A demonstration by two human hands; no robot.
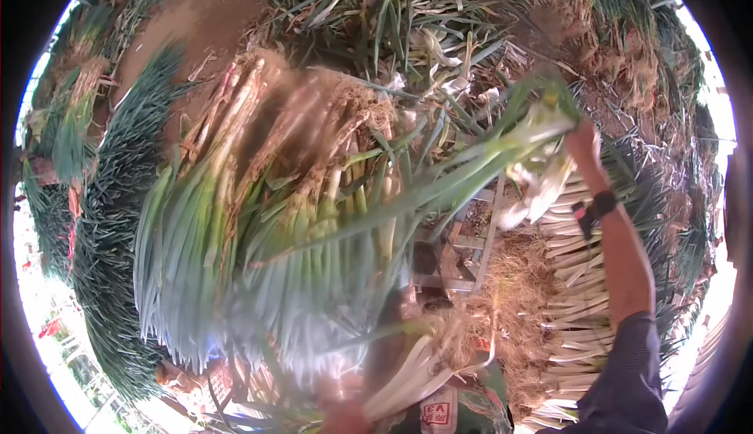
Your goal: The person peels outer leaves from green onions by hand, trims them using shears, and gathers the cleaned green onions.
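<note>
My right hand point(583, 150) is raised at the right, closed on a bunch of green onion leaves point(502, 147) whose long green blades trail left, smeared by motion. A dark band point(602, 203) is round that wrist. Low in the view, my left hand point(345, 416) is blurred and closed around several green onions point(404, 383), their white stalks and roots pointing up and right. Just above it lies a large pile of untrimmed green onions point(314, 222), brown roots at the far end and green tops towards me.
Stripped leaves point(392, 18) are heaped on the soil ahead. Cleaned green onions point(576, 300) lie stacked at the right, roots inward. A metal frame point(471, 261) stands between the piles. More green onions point(114, 246) line the left side. A dark sack-like cloth with a red label point(436, 413) is below.
</note>
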